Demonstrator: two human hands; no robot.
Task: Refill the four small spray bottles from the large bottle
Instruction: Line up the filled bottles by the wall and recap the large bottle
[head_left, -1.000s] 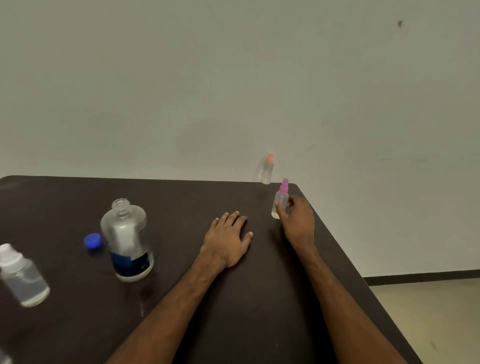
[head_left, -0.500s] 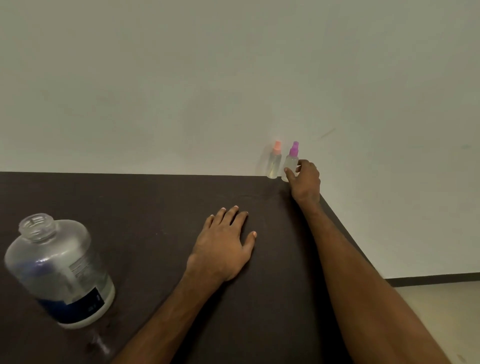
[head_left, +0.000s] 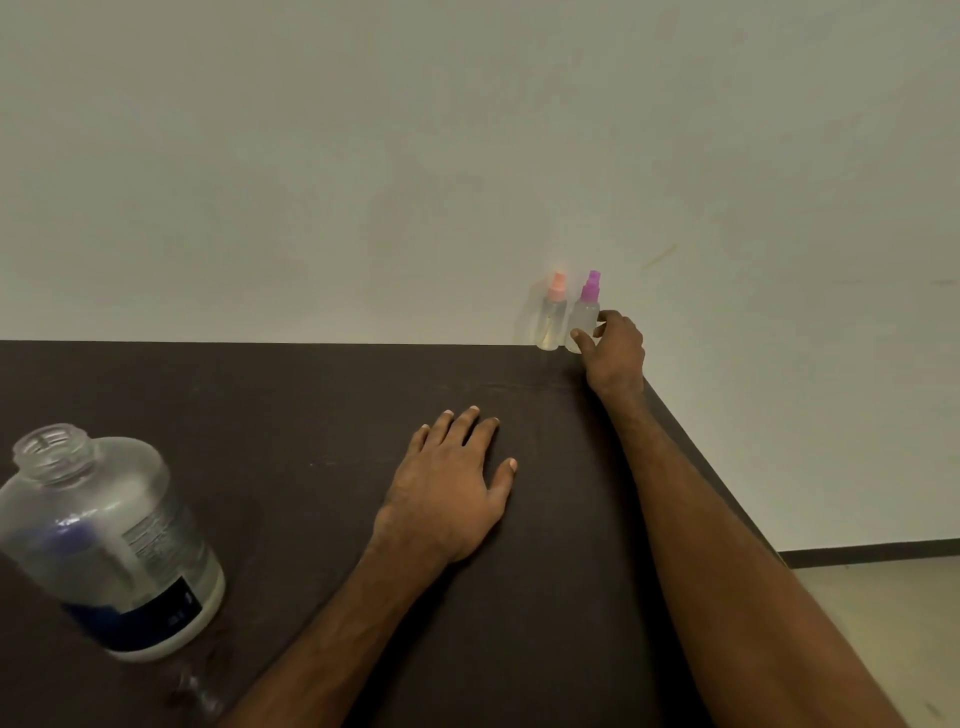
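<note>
Two small clear spray bottles stand side by side at the table's far right corner. One has an orange top (head_left: 552, 317), the other a purple top (head_left: 585, 312). My right hand (head_left: 615, 353) reaches out to the purple-topped bottle, thumb and fingers curled round its lower body. My left hand (head_left: 449, 486) lies flat on the table, fingers spread, holding nothing. The large clear bottle (head_left: 104, 540) with a dark blue label stands uncapped at the near left.
The dark brown table (head_left: 311, 415) ends at a plain pale wall behind the small bottles. Its right edge runs diagonally past my right forearm, with light floor (head_left: 883, 623) beyond.
My right hand carried the purple-topped bottle away from me to the far corner and set it beside the orange-topped one. The view moved right; the blue cap and another small bottle left the frame.
</note>
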